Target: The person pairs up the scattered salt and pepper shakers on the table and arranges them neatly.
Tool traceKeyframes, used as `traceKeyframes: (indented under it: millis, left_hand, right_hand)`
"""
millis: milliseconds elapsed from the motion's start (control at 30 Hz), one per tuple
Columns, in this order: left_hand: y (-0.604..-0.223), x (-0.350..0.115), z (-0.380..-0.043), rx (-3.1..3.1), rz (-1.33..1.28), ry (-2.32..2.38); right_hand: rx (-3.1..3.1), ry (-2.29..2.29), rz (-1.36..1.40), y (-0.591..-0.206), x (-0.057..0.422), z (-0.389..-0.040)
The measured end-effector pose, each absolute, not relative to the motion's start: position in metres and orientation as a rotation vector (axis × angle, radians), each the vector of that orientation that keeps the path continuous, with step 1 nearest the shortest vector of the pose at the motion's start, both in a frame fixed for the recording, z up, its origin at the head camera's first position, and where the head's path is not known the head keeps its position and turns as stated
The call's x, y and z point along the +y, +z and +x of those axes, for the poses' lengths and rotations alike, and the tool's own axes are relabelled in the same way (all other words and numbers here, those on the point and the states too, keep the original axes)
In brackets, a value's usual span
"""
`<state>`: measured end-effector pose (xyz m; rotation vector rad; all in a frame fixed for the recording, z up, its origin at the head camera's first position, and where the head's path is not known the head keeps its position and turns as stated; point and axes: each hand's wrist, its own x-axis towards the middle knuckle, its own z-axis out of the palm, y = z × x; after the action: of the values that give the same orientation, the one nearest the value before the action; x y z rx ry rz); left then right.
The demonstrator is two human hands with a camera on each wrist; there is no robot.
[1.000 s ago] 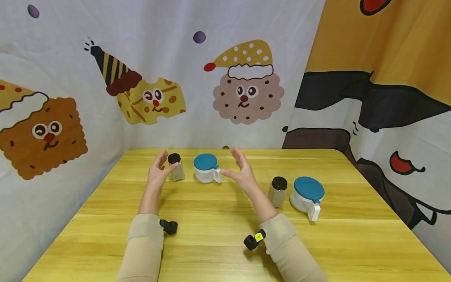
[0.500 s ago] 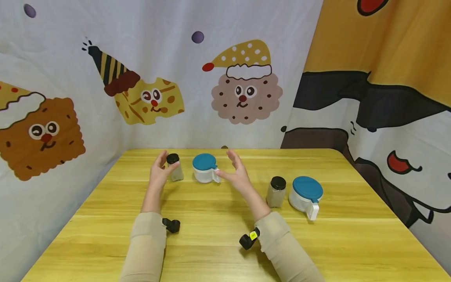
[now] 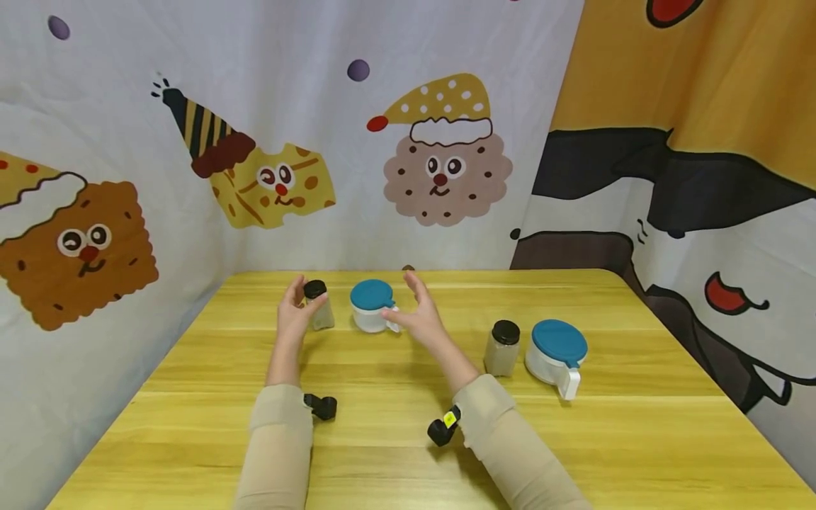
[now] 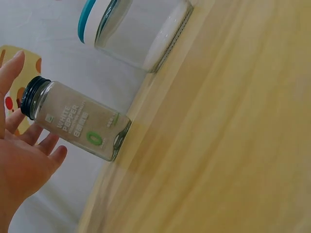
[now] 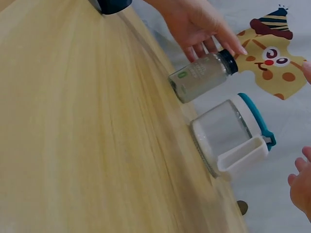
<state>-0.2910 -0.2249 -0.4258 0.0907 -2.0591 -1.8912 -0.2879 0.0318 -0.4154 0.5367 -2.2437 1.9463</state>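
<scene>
A pepper jar (image 4: pixel 77 119) with a black lid and "White Pepper" label stands at the back left of the table. My left hand (image 3: pixel 295 319) is spread around it, fingers behind and thumb in front; the thumb is apart from the jar in the left wrist view, and whether the fingers touch it I cannot tell. To its right stands a clear seasoning pot (image 5: pixel 221 128) with a blue lid and white handle. My right hand (image 3: pixel 423 316) is held beside that pot, its thumb overlapping the handle in the head view; the right wrist view shows a gap between them.
Farther right and closer to me stand another black-lidded jar (image 3: pixel 501 353) and another blue-lidded pot (image 3: pixel 545 365). All rest on a wooden table (image 3: pixel 376 453). A curtain (image 3: pixel 293 78) printed with cartoon figures hangs behind the table's back edge.
My right hand has moved left, closer to the blue-lidded pot's handle. The left hand has shifted slightly right at the pepper jar. The jars and pots stay in place.
</scene>
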Motion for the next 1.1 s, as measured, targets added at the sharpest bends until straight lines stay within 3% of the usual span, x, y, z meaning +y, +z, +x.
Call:
traceKeyframes:
  millis: [1100]
  left_hand:
    - [-0.424,-0.217,-0.295,-1.909,0.177,-2.029]
  right_hand:
    - [-2.364,1.895,0.312,-0.435,0.007,-0.308]
